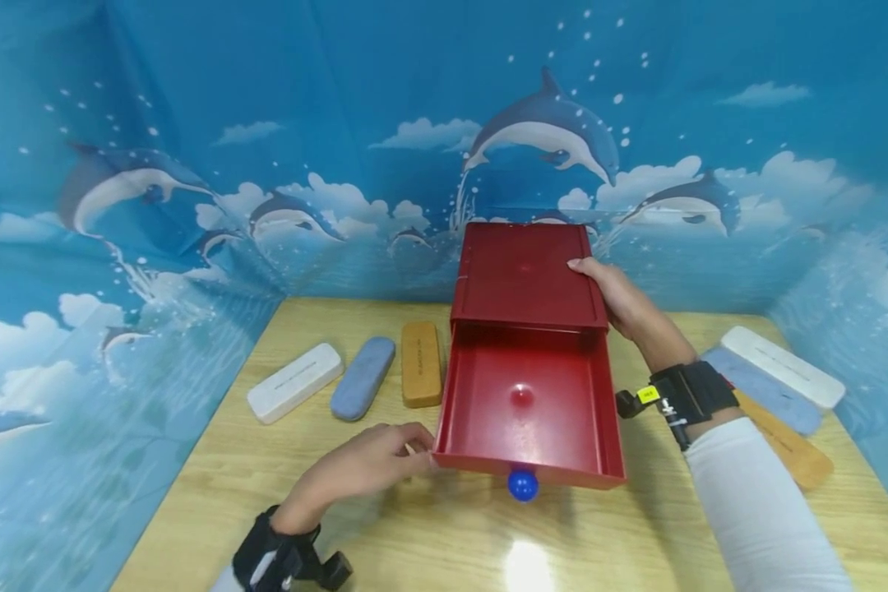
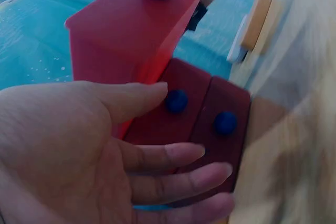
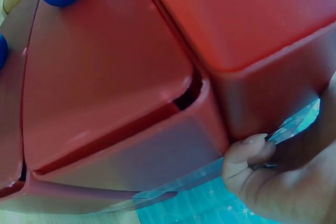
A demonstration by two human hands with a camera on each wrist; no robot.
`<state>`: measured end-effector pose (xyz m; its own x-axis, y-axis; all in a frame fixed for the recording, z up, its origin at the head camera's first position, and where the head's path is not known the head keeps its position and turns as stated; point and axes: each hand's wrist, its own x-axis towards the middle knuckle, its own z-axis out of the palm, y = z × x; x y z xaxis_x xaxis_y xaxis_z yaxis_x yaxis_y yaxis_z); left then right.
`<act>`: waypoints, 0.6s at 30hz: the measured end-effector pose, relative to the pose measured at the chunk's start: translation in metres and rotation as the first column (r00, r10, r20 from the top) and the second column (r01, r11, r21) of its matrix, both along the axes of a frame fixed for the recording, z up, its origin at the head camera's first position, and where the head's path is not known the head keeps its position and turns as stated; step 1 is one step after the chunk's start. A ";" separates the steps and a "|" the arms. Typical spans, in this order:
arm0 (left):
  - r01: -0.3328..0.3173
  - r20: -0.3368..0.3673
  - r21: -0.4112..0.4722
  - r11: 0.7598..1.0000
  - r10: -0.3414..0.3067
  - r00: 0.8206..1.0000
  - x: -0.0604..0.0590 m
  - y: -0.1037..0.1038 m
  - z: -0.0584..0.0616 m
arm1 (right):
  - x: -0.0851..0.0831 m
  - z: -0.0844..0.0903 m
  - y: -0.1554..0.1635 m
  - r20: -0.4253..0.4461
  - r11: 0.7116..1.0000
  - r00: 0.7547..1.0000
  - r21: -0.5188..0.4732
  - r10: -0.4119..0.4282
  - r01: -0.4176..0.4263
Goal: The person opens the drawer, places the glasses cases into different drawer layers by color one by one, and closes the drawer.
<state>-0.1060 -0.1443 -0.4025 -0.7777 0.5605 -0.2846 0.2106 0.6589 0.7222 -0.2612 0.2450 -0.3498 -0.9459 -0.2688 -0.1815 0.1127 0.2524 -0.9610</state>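
A red drawer cabinet (image 1: 525, 275) stands in the middle of the table. Its top drawer (image 1: 525, 411) is pulled far out, bare inside, with a round blue knob (image 1: 522, 485) on its front. In the left wrist view two lower drawers with blue knobs (image 2: 226, 123) are closed. My right hand (image 1: 622, 306) holds the cabinet by its upper right edge, thumb on top and fingers down the side. Close by the drawer's front left corner is my left hand (image 1: 363, 469), its fingers loosely extended and apart, gripping nothing.
Left of the cabinet lie a white eyeglass case (image 1: 296, 382), a blue case (image 1: 364, 378) and an orange case (image 1: 422, 364). Another white case (image 1: 783, 366), blue case (image 1: 755, 386) and orange case (image 1: 788, 444) lie to the right, partly behind my right arm. A dolphin-print cloth (image 1: 385, 99) surrounds the table.
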 end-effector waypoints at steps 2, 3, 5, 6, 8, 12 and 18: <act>-0.046 -0.060 -0.032 0.998 0.044 0.997 -0.003 -0.002 0.001 | 0.000 0.000 0.000 0.000 1.000 1.000 -0.001 0.000 0.000; -0.071 -0.094 -0.056 0.996 0.065 0.993 -0.005 -0.002 0.002 | 0.000 0.000 0.001 0.002 1.000 1.000 -0.001 -0.001 0.001; -0.130 -0.164 -0.101 0.986 0.112 0.980 -0.008 -0.003 0.002 | -0.001 -0.001 0.000 0.005 1.000 1.000 -0.005 0.002 -0.002; -0.163 -0.195 -0.124 0.979 0.137 0.971 -0.009 -0.003 0.001 | -0.001 -0.001 0.000 0.005 1.000 1.000 -0.005 0.002 -0.002; -0.217 -0.271 -0.165 0.962 0.168 0.948 -0.012 -0.004 -0.002 | -0.001 -0.001 0.000 0.004 1.000 1.000 -0.006 0.003 -0.003; -0.282 -0.395 -0.226 0.932 0.177 0.901 -0.020 -0.010 -0.010 | -0.001 -0.003 0.001 0.000 1.000 1.000 -0.014 0.005 -0.005; -0.325 -0.534 -0.262 0.908 0.144 0.833 -0.038 -0.023 -0.025 | -0.001 -0.003 0.000 -0.008 1.000 1.000 -0.022 0.011 -0.011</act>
<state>-0.1439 -0.1672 -0.4275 -0.9576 0.2853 0.0394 0.2839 0.9122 0.2954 -0.2624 0.2455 -0.3530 -0.9443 -0.2830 -0.1681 0.1027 0.2320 -0.9673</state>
